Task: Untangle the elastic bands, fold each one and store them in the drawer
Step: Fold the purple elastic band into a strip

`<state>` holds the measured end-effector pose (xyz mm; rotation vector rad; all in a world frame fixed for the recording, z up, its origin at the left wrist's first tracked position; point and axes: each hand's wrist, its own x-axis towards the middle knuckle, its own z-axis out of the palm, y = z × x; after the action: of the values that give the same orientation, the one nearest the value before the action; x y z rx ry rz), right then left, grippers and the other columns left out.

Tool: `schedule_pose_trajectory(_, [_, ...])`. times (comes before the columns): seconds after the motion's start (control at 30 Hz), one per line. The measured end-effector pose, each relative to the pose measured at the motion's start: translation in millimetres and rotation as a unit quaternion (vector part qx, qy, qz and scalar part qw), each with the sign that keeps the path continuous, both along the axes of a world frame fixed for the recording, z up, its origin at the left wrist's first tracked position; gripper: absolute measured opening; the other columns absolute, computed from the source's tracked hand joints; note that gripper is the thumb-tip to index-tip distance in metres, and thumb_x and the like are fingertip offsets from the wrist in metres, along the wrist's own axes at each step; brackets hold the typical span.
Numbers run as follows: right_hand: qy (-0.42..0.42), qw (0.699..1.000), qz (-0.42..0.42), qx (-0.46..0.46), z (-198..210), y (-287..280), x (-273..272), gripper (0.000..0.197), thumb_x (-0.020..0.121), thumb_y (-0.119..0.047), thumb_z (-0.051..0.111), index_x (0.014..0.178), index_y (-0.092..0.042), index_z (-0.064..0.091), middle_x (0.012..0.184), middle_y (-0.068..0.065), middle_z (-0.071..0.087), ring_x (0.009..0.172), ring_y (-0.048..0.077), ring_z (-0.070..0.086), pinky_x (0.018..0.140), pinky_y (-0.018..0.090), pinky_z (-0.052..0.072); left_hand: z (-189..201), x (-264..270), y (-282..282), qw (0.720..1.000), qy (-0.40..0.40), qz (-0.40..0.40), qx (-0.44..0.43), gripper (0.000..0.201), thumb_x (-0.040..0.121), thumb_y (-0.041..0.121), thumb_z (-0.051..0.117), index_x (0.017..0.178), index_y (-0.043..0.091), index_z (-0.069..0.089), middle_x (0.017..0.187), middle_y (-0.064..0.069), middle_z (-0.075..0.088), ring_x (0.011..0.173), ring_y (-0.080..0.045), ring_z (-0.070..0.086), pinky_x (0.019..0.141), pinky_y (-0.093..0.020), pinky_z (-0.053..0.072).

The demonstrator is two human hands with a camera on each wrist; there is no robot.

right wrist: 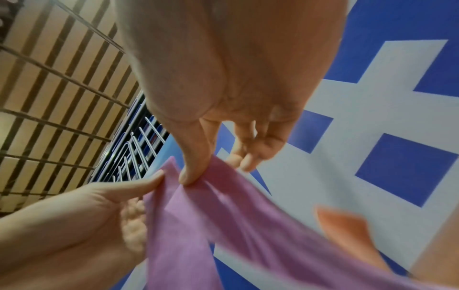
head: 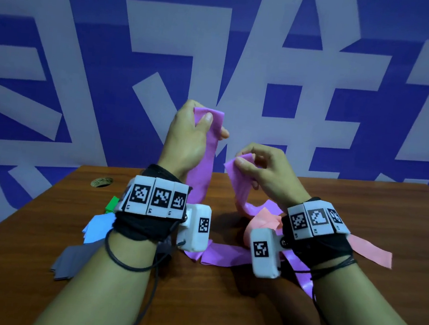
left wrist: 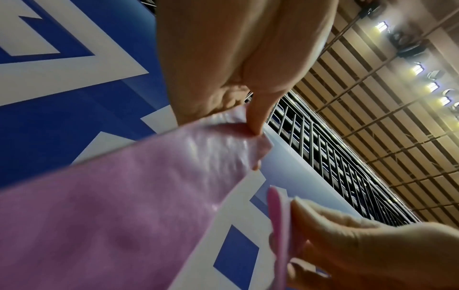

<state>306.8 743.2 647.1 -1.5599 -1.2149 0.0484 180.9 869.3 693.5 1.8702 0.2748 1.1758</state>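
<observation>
- Above the wooden table: purple elastic band pinched by left hand and right hand, mid-fold.
- Folded already: grey band, light blue band, green band.
- Left: pink band; drawer unseen.

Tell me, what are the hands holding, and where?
Both hold the purple band: left hand pinches its top end, right hand pinches the other end.
</observation>
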Motion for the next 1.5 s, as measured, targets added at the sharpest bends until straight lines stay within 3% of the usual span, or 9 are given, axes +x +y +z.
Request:
schedule_pose_trajectory(0.13, [-0.034, 0.998, -0.034, 0.050, 9.1, -1.2, -3.8, 0.015, 0.077, -0.022, 0.082, 0.078, -0.036, 0.076, 0.075, -0.007, 0.052, 0.067, 0.004, 0.044, 0.066, 0.023, 0.035, -1.3, -1.7, 6.8, 0.998, 0.017, 0.037, 0.053, 0.008, 0.092, 0.017, 0.064, 0.090, 0.016, 0.072, 0.083, 0.001, 0.070, 0.082, -0.019, 0.067, 0.080, -0.045, 0.058])
schedule_pose_trajectory(0.3, [0.030, 0.992, 0.044, 0.114, 17.9, -5.8, -9.3, 0.010, 0.082, -0.010, 0.076, 0.091, -0.011, 0.079, 0.062, -0.015, 0.051, 0.063, 0.023, 0.033, 0.057, 0.018, 0.030, -3.2, -3.3, 5.3, 0.995, 0.043, 0.046, 0.078, 0.008, 0.088, 0.017, 0.072, 0.088, 0.023, 0.078, 0.080, 0.008, 0.072, 0.074, -0.008, 0.065, 0.072, -0.035, 0.060])
schedule_pose_trajectory(0.47, [0.033, 0.989, 0.053, 0.136, 19.3, -4.3, -14.2, 0.004, 0.087, -0.011, 0.073, 0.085, -0.014, 0.075, 0.058, -0.008, 0.061, 0.050, 0.011, 0.047, 0.051, 0.023, 0.039, -2.4, -1.5, -2.3, 0.999, 0.033, 0.002, 0.043, 0.008, 0.085, 0.012, 0.076, 0.086, 0.019, 0.079, 0.076, 0.001, 0.073, 0.069, -0.013, 0.068, 0.053, -0.022, 0.052])
schedule_pose_trajectory(0.67, [-0.006, 0.990, -0.045, 0.131, 11.9, 5.0, -6.6, 0.011, 0.087, -0.023, 0.074, 0.078, -0.020, 0.068, 0.069, 0.001, 0.064, 0.062, 0.011, 0.052, 0.060, 0.031, 0.045, -3.0, -2.3, -6.4, 0.994, 0.064, -0.087, 0.005, 0.008, 0.084, 0.013, 0.078, 0.091, 0.008, 0.076, 0.082, -0.011, 0.075, 0.073, -0.026, 0.075, 0.067, -0.041, 0.062])
schedule_pose_trajectory(0.8, [-0.029, 0.988, -0.077, 0.129, 11.6, 4.7, -8.2, 0.013, 0.090, -0.022, 0.071, 0.079, -0.020, 0.065, 0.063, -0.009, 0.056, 0.056, 0.003, 0.046, 0.056, 0.017, 0.039, -1.4, -4.7, -9.4, 0.990, 0.077, -0.115, -0.002, 0.010, 0.087, 0.011, 0.075, 0.094, 0.005, 0.076, 0.084, -0.012, 0.076, 0.077, -0.026, 0.075, 0.068, -0.035, 0.062])
schedule_pose_trajectory(1.1, [-0.044, 0.984, -0.113, 0.134, 12.1, 3.8, -9.1, 0.012, 0.088, -0.021, 0.073, 0.080, -0.016, 0.065, 0.062, -0.008, 0.056, 0.054, 0.000, 0.047, 0.054, 0.012, 0.037, 1.3, -7.3, -9.8, 0.982, 0.121, -0.143, 0.011, 0.028, 0.102, 0.007, 0.047, 0.102, 0.004, 0.075, 0.087, -0.007, 0.076, 0.083, -0.018, 0.074, 0.068, -0.022, 0.057])
schedule_pose_trajectory(1.2, [-0.052, 0.982, -0.124, 0.133, 12.9, 3.5, -10.4, 0.014, 0.089, -0.024, 0.072, 0.080, -0.017, 0.064, 0.063, -0.008, 0.057, 0.054, 0.000, 0.048, 0.053, 0.011, 0.037, 1.5, -7.8, -10.1, 0.981, 0.113, -0.155, 0.019, 0.025, 0.100, 0.022, 0.057, 0.101, 0.004, 0.075, 0.089, -0.009, 0.076, 0.085, -0.018, 0.074, 0.073, -0.027, 0.060])
schedule_pose_trajectory(1.33, [-0.059, 0.982, -0.118, 0.133, 13.5, 2.9, -13.1, 0.015, 0.088, -0.027, 0.073, 0.081, -0.016, 0.066, 0.063, -0.006, 0.057, 0.055, 0.002, 0.048, 0.053, 0.011, 0.037, -2.8, -5.6, -4.9, 0.987, 0.101, -0.113, 0.052, 0.012, 0.092, 0.006, 0.066, 0.099, 0.006, 0.076, 0.087, -0.008, 0.077, 0.083, -0.017, 0.075, 0.077, -0.035, 0.062])
schedule_pose_trajectory(1.5, [-0.051, 0.982, -0.124, 0.134, 14.8, 0.0, -8.5, 0.012, 0.085, -0.026, 0.077, 0.081, -0.018, 0.068, 0.064, -0.007, 0.060, 0.057, 0.006, 0.053, 0.055, 0.013, 0.039, -5.1, -3.2, -2.1, 0.990, 0.097, -0.081, 0.064, 0.012, 0.091, 0.005, 0.068, 0.098, 0.009, 0.077, 0.085, -0.006, 0.077, 0.081, -0.017, 0.075, 0.077, -0.038, 0.062])
